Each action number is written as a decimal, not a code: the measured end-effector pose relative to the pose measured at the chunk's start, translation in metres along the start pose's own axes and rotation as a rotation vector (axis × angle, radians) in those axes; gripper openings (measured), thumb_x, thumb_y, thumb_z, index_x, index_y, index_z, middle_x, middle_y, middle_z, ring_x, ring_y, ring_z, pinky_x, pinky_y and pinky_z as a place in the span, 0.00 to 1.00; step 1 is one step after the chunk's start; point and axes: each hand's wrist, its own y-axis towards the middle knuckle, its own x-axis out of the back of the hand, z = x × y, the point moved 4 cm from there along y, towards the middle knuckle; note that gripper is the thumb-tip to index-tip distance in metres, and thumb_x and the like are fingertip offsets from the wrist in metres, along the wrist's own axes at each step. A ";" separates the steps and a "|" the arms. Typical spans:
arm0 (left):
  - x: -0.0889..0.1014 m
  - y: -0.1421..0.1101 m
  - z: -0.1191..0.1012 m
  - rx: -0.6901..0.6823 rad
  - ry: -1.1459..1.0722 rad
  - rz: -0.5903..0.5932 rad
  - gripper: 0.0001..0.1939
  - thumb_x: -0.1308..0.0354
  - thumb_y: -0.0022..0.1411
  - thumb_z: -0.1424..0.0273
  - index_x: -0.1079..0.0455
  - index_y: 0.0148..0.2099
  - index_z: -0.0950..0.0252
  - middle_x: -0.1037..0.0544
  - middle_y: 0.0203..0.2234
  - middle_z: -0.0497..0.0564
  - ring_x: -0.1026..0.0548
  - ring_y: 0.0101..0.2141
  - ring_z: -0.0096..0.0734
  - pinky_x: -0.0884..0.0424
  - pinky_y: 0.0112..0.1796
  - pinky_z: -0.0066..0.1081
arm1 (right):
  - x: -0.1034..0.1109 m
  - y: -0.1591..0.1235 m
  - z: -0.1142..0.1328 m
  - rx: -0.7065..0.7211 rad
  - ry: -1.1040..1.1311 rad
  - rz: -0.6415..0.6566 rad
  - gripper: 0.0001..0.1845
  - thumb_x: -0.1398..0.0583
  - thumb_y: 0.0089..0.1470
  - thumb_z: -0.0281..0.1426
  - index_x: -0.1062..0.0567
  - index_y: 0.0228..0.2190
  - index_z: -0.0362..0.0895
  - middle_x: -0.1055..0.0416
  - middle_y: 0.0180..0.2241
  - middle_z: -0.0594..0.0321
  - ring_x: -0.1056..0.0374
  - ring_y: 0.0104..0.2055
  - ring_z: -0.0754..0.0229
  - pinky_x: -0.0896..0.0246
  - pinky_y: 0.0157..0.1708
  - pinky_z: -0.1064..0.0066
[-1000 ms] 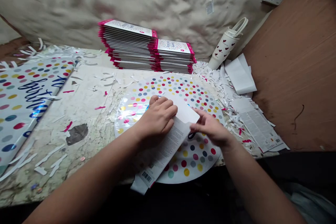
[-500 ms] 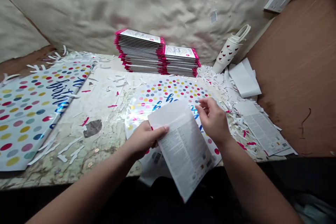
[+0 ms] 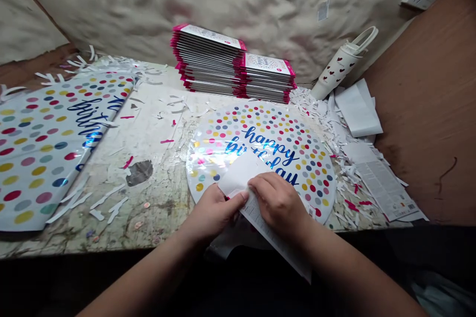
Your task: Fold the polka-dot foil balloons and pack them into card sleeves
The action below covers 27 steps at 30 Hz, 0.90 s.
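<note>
Hands (image 3: 277, 203) on a white printed sleeve (image 3: 241, 173) (paper, probably) over a dotted foil balloon (image 3: 308, 168)

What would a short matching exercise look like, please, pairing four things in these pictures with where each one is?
Things:
1. Round foil "happy birthday" balloon
2. Pink-edged packets
3. Heart-patterned white bottle
4. Printed paper packet

Places:
A. Tilted in the back right corner
B. Held between the left hand and right hand
C. Lying flat, beneath the hands
D. Piled in two stacks at the back

Pairs: 1-C, 2-D, 3-A, 4-B
</note>
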 end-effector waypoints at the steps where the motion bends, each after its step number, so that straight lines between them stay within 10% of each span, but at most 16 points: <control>1: 0.000 0.000 0.003 0.012 0.007 0.002 0.14 0.41 0.52 0.62 0.35 0.25 0.67 0.35 0.13 0.43 0.37 0.16 0.22 0.42 0.19 0.23 | 0.002 0.000 -0.004 -0.040 0.049 -0.004 0.10 0.49 0.55 0.23 0.28 0.32 0.41 0.28 0.32 0.55 0.34 0.38 0.56 0.37 0.40 0.65; 6: -0.003 -0.001 0.011 0.043 0.041 -0.018 0.16 0.42 0.54 0.60 0.34 0.26 0.69 0.33 0.13 0.45 0.37 0.15 0.22 0.40 0.18 0.23 | 0.016 -0.001 -0.018 -0.189 0.281 0.002 0.09 0.48 0.58 0.28 0.28 0.38 0.44 0.28 0.36 0.59 0.32 0.40 0.61 0.37 0.42 0.69; 13: -0.019 -0.010 -0.001 -0.006 0.098 0.000 0.15 0.45 0.53 0.63 0.35 0.22 0.69 0.33 0.10 0.46 0.36 0.14 0.22 0.39 0.19 0.23 | 0.018 -0.019 0.004 0.158 0.012 -0.093 0.12 0.48 0.55 0.21 0.27 0.37 0.40 0.28 0.36 0.53 0.34 0.41 0.56 0.36 0.41 0.65; 27: -0.043 -0.042 -0.003 -0.124 0.242 -0.030 0.17 0.46 0.56 0.62 0.35 0.20 0.67 0.32 0.12 0.46 0.35 0.16 0.24 0.41 0.20 0.23 | 0.032 -0.042 0.013 -0.063 0.136 -0.131 0.09 0.48 0.56 0.24 0.28 0.34 0.43 0.28 0.33 0.58 0.32 0.38 0.58 0.36 0.40 0.67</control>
